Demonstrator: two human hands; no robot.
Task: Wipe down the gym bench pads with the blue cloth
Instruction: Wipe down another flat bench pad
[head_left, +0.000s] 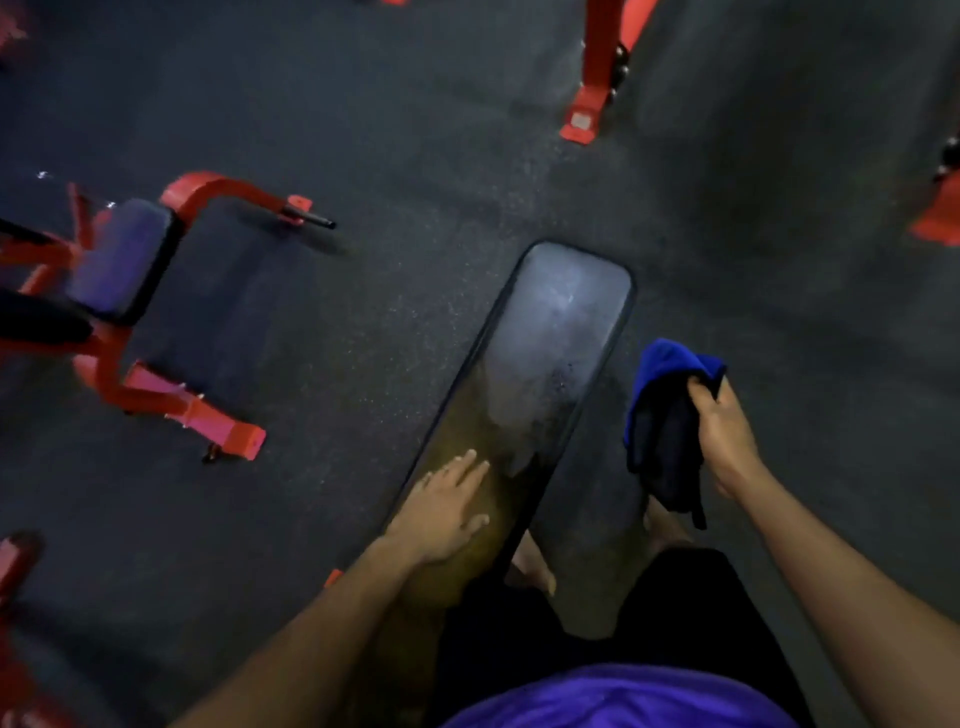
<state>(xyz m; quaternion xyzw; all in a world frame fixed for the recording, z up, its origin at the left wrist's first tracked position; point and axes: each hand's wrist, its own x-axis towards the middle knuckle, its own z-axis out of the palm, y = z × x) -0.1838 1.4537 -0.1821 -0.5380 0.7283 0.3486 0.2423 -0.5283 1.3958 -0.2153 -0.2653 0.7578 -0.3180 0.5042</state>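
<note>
The right hand (724, 436) is clamped on the blue cloth (667, 415), fingers curled round its bunched top, so the cloth hangs down off the hand's left side, clear of the table and over the floor. Just left of that hand runs the long dark bench pad (550, 353), angled away from the person, its far half pale and smeared. The left hand (447, 512) lies flat on the near end of the pad, fingers straight and slightly spread, holding nothing. Further left of it, well apart on the dark rubber floor (395, 130), stands a red-framed machine (156, 384) with a dark seat pad (122, 257). Beyond the right hand, a red upright post (597, 67) meets the floor.
</note>
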